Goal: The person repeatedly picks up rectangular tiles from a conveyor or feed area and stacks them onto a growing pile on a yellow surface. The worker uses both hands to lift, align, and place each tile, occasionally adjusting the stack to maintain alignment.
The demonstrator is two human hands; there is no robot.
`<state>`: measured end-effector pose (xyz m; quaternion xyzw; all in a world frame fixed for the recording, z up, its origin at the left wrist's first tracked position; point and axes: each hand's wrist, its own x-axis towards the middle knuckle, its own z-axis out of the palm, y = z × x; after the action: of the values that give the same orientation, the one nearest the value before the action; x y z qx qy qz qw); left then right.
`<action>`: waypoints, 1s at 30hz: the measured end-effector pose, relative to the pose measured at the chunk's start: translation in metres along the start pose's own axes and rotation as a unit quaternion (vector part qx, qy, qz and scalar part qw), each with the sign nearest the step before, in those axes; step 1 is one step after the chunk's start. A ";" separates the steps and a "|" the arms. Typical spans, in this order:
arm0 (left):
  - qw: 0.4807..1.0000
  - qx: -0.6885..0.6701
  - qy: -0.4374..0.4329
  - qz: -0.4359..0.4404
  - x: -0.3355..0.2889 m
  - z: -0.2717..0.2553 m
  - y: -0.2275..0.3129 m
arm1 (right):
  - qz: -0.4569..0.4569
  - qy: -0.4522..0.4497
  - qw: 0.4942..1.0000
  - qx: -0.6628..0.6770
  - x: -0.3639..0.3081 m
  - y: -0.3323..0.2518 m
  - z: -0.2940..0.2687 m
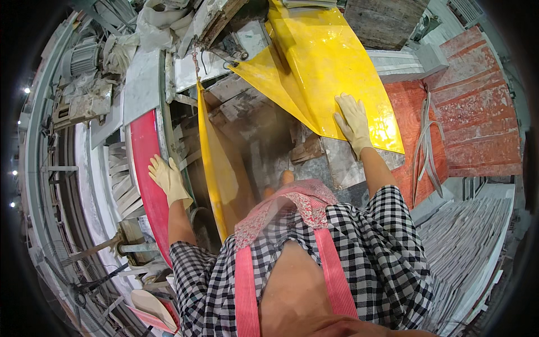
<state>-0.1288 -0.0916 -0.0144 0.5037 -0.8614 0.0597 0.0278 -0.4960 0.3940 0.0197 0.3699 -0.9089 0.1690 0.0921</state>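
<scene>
Both of my hands wear pale rubber gloves. My left hand (168,180) lies flat on a long red panel (147,143) at the machine's side, its fingers stretched out and nothing in them. On the right, my right hand (353,121) rests with spread fingers on a glossy yellow plastic sheet (331,62), near the sheet's lower edge. That sheet drapes over wooden boards and is tied at a corner towards the middle. Another yellow sheet (210,168) hangs down between my hands, fastened at its top by a cord.
Stacked thin grey strips (466,241) fill the lower right. Beyond the yellow sheet lies a worn red tarp (477,106), with loose pale straps (428,149) on its near side. A dusty motor (82,58) sits at far left. Wooden boards (384,22) stand at the back.
</scene>
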 end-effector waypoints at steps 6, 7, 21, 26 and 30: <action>1.000 0.006 0.012 0.006 -0.001 0.002 -0.002 | -0.002 0.004 1.000 -0.009 0.000 -0.002 -0.001; 1.000 0.010 0.018 0.009 0.000 0.003 -0.003 | -0.004 0.006 1.000 -0.007 0.000 -0.002 -0.002; 1.000 0.014 0.025 0.009 0.001 0.013 -0.008 | -0.007 0.007 1.000 0.009 -0.001 -0.004 -0.004; 1.000 0.019 0.013 0.002 0.003 0.008 -0.006 | -0.004 0.004 1.000 -0.006 0.001 -0.004 -0.002; 1.000 0.010 -0.025 -0.004 0.002 0.000 -0.004 | -0.012 0.036 0.999 0.017 -0.003 -0.002 -0.004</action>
<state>-0.1262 -0.0957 -0.0141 0.5085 -0.8593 0.0559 0.0015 -0.4922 0.3958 0.0236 0.3757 -0.8977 0.1965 0.1200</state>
